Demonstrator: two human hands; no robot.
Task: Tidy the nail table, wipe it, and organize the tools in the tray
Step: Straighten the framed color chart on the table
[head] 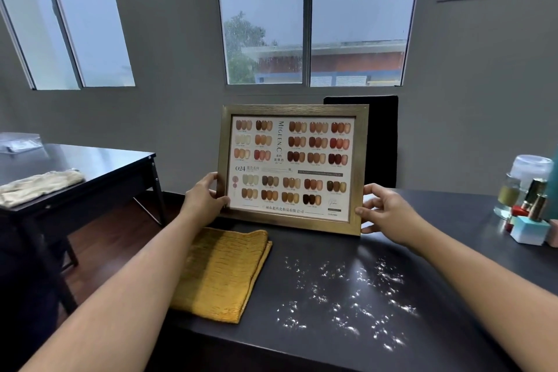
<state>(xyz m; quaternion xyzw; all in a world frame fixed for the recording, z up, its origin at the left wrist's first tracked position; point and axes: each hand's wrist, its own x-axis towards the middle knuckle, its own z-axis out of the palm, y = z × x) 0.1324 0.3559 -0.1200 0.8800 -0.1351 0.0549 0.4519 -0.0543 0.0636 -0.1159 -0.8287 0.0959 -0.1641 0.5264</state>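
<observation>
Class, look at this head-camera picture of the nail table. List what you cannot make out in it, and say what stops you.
- Table behind the frame: hidden by the frame, held by left hand and right hand.
- Chair: mostly hidden by the frame.
- Bottles at right: cut off by the picture edge.
- Small print under the swatches: too small to read.
- White specks: too blurred to identify.

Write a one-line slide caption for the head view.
Both hands, left and right, hold a framed nail colour chart upright on the dark table, beside a folded yellow cloth and white specks.
</observation>
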